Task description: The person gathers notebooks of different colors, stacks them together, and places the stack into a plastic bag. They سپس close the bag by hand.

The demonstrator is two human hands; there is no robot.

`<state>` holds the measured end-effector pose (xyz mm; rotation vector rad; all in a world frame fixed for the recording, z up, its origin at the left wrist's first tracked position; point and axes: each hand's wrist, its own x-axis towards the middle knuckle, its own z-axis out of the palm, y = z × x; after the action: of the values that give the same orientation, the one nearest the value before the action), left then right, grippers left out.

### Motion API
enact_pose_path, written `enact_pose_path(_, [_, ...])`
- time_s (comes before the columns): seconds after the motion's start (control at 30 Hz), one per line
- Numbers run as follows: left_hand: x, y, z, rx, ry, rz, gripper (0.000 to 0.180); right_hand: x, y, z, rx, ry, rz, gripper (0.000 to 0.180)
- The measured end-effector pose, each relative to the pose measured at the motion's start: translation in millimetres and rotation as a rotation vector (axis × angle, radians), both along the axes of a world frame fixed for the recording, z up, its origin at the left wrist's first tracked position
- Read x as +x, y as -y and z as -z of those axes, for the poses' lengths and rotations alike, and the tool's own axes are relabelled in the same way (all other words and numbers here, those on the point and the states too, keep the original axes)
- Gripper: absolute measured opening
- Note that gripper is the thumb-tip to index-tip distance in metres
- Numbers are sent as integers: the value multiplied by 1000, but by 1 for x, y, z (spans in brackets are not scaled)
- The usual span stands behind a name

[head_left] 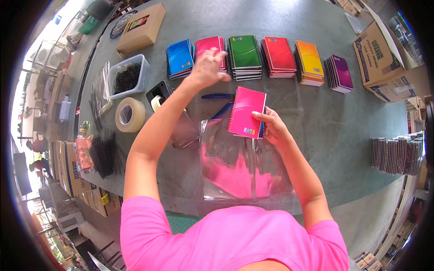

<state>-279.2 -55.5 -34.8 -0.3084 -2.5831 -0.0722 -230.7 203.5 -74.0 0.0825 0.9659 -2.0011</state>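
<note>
Pink notebook point(247, 108) is gripped by its R edge in R hand point(273, 126), thumb laid on cover, & is held above the surface point(334, 153), btwn near edge & row of 6 notebook stacks point(244, 50). L hand point(209, 67), thumb & fingers spread, is held over pink stack point(209, 42), 2nd from L; contact can't be told.

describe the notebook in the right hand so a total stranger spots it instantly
Find the big grey-green table, then the row of notebook stacks. On the row's near side, the right hand holds a pink spiral-bound notebook. Unlike the pink stack in the row, it is held, with blue showing at its lower right edge.
</note>
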Motion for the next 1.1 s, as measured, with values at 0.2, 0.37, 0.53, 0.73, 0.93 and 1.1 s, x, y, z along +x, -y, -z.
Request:
enact_pose_path(0.2, [-7,23,-15,-63,298,-108,10,-11,-15,-8,-3,49,-27,32])
enact_pose_path(0.37, [21,-31,-71,687,214,460,14,-29,-34,7,-475,334,-136,71])
enact_pose_path(0.53, [-8,-72,-21,174,549,708,32,-30,-52,15,-51,0,-109,41])
enact_pose_path(0.73, [-47,-55,3,-22,440,123,36,-24,-63,11,-24,116,25,27])
enact_pose_path(0.93, [-19,-67,-55,974,458,488,34,-23,-75,-1,-194,301,148,36])
enact_pose_path(1.1, [-10,-103,-16,159,488,732,34,-21,-85,5,-170,28,-37,40])
